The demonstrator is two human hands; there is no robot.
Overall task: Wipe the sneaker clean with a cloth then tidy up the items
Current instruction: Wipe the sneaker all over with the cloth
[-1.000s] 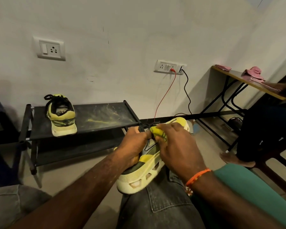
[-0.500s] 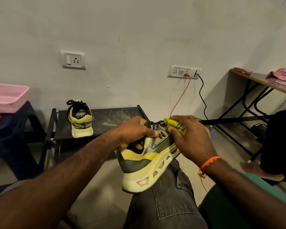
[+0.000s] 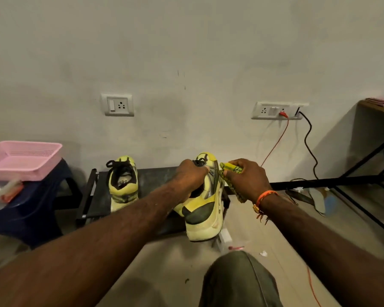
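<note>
The left hand (image 3: 190, 173) grips the sneaker (image 3: 205, 204) at its collar, fingers curled over the opening near the black laces, and holds it up in front of the rack (image 3: 98, 196) with the heel toward the camera and the toe pointing at the wall. The right hand (image 3: 244, 177) is clamped on a bunched yellow-green cloth (image 3: 231, 168), which is pressed against the sneaker's right side near the tongue; a tail of the cloth hangs below the hand. An orange band (image 3: 266, 194) sits on the right wrist. A second sneaker (image 3: 122, 185) stands on the rack's top shelf, just left of the held one, heel facing out. To the left, a pink tray (image 3: 24, 160) rests on a dark blue stool (image 3: 31, 213). Two sockets (image 3: 118, 105) are fixed to the wall; a red wire (image 3: 275, 145) and a black cable (image 3: 308, 142) run down from the right-hand one. A table (image 3: 372, 107) stands at the right edge. A knee (image 3: 237, 275) shows at the bottom.
</note>
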